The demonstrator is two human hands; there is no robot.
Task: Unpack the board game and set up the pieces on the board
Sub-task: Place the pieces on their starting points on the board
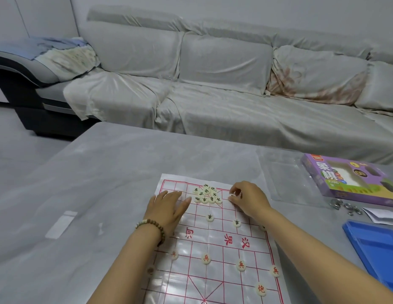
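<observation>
Your left forearm covers the board's [215,242] left edge, and one piece [150,270] beside it shows only as a blur. Your right hand [249,199] hides most of the piece it pinches, and your right wrist half covers another piece [262,227]. The blue tray [373,244] and purple box [349,178] run off the right edge.

On the purple game box [353,179] we read 象棋 in large white characters, with "XIANG" in small letters below. The plastic board sheet [215,242] shows red 汉界 along its middle band. Four cream pieces, like this red-marked piece [206,258], read 兵, and another [261,289] reads 炮. We cannot read the clustered black-marked pieces [207,194] surely.
</observation>
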